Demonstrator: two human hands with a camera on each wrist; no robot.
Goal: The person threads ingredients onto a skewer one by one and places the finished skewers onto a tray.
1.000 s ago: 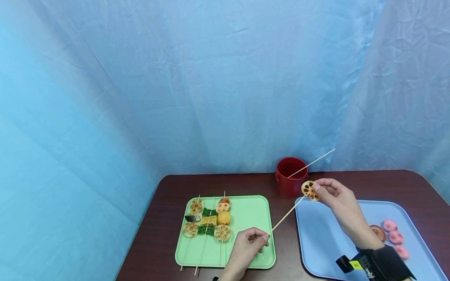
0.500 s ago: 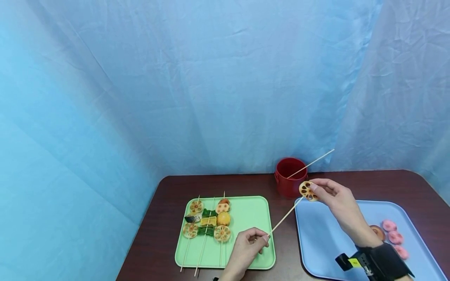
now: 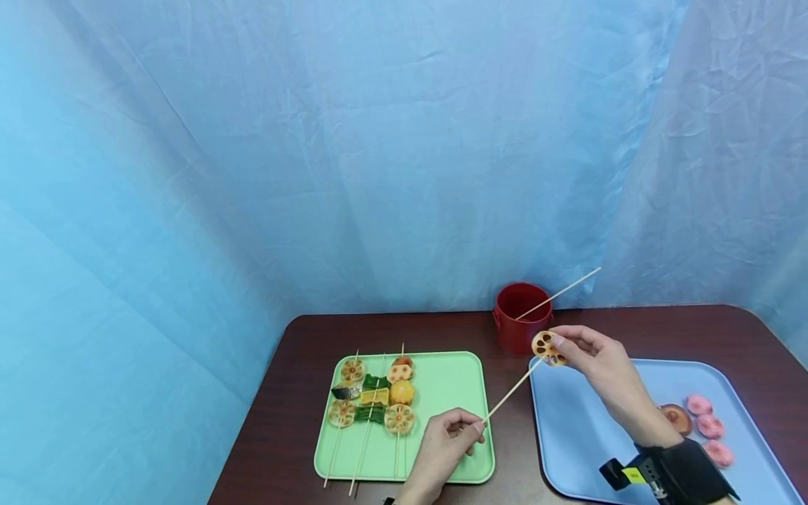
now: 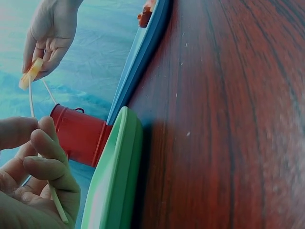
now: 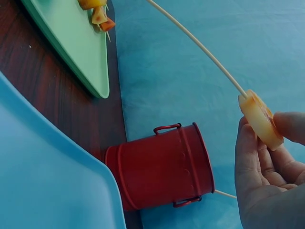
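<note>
My left hand [image 3: 444, 449] pinches a thin wooden skewer [image 3: 514, 389] between thumb and fingers above the green tray's right side. The skewer slants up to the right. Its far end meets the rim of a lotus root slice [image 3: 546, 348], which my right hand [image 3: 609, 375] holds between thumb and fingers. In the right wrist view, the skewer [image 5: 200, 45] bows slightly where it reaches the edge of the slice [image 5: 259, 119]; how deep the tip sits is hidden. Curled fingers [image 4: 52, 155] surround the skewer's lower part in the left wrist view.
The green tray [image 3: 454, 379] holds several skewers loaded with lotus slices, green pieces and other food. On the blue tray [image 3: 587, 449] lie a brown ring-like piece [image 3: 676, 419] and pink pieces [image 3: 710, 426]. Behind stands a red bucket [image 3: 520, 330] with one skewer leaning out.
My right hand and the lotus root slice have shifted a little left and down, toward the left hand. My left hand has stayed almost still with the skewer.
</note>
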